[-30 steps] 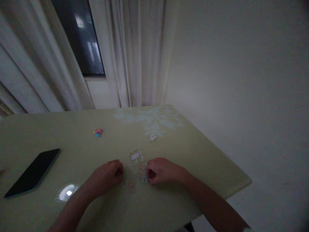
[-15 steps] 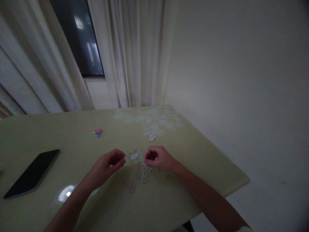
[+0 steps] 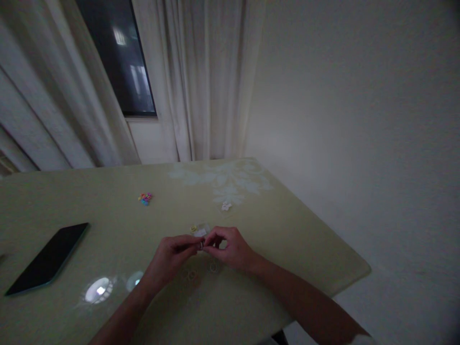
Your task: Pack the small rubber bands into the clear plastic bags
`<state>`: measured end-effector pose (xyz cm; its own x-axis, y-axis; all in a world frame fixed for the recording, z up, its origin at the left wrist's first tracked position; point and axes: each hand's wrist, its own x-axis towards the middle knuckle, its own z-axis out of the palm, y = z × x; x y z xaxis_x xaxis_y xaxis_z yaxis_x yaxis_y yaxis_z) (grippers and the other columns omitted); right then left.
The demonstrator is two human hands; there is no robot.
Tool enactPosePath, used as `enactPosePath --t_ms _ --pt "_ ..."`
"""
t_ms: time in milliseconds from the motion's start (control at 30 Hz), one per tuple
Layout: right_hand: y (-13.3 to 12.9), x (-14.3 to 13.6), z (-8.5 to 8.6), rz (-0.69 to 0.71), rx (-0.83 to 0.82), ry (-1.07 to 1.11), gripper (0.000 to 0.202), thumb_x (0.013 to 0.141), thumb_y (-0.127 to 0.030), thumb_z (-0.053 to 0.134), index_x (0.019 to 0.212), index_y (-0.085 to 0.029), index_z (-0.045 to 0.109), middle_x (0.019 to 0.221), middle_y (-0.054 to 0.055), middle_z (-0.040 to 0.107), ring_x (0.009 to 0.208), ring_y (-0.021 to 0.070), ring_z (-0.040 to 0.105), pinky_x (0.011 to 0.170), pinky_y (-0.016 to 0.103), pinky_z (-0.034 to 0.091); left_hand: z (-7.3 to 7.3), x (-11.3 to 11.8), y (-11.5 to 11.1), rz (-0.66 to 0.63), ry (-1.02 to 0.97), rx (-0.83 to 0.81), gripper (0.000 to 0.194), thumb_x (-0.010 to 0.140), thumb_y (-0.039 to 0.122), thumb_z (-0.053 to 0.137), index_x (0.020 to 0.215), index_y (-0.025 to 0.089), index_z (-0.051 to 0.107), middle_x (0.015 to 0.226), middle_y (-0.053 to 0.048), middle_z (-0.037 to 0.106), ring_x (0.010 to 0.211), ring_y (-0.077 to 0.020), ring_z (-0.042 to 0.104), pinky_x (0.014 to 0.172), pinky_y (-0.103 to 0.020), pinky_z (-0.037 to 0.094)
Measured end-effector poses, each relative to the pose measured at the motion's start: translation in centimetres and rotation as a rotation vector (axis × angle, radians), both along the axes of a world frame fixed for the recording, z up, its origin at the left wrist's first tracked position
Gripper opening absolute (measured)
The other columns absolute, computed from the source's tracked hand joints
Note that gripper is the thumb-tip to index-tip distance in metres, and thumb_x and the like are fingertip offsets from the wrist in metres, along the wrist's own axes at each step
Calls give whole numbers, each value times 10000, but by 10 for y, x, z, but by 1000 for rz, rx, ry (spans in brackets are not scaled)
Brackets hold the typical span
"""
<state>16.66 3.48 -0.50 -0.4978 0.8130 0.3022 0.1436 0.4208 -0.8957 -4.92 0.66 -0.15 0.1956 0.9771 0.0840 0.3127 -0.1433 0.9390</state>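
Observation:
My left hand [image 3: 174,256] and my right hand [image 3: 230,247] meet fingertip to fingertip above the table. Both are closed in a pinch around a small pale ring [image 3: 201,246], partly hidden by the fingers. Just behind the fingertips lies a clear plastic bag [image 3: 204,226] with a white label, partly covered by my hands. Yellow rings [image 3: 193,228] rest at its left side. Below my hands, several thin pale rings [image 3: 192,274] lie loose on the table; another pale ring [image 3: 213,267] sits under my right hand.
A small heap of colourful pieces [image 3: 145,198] lies farther back on the left. White pieces [image 3: 226,206] sit behind my right hand. At the left, a dark tablet [image 3: 48,258] lies flat on the glossy table [image 3: 287,230], whose right edge runs near the wall.
My hands have come together from either side of the plastic bag, and their fingertips now meet on the small ring. They cover part of the bag and the loose rings.

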Motion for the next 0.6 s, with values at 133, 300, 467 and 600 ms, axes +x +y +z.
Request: enactPosePath --t_ms 133,300,467,600 --pt "0 2 0 -2 14 -4 118 842 -292 780 866 -178 764 819 47 761 703 144 659 708 264 535 -5 1 0 40 4 12 301 801 431 717 983 248 870 854 -60 849 721 -247 758 731 -358 624" --pt "1 3 1 8 46 -7 132 844 -314 790 860 -184 775 824 43 767 713 146 670 722 262 532 -6 4 0 43 -66 -21 292 802 439 724 948 222 852 821 -59 836 717 -231 756 710 -330 618" --pt "15 9 -2 -138 12 -58 191 899 -351 740 913 -162 765 787 29 737 689 135 636 661 240 485 0 5 -1 65 -80 -25 318 805 476 740 961 205 803 805 -51 808 752 -225 758 710 -308 610" --pt "25 16 -7 -204 13 -386 106 838 -263 771 862 -160 780 718 11 710 644 127 597 624 235 417 2 4 -1 80 -81 -15 275 794 464 745 881 205 777 816 -53 800 760 -221 750 697 -293 596"
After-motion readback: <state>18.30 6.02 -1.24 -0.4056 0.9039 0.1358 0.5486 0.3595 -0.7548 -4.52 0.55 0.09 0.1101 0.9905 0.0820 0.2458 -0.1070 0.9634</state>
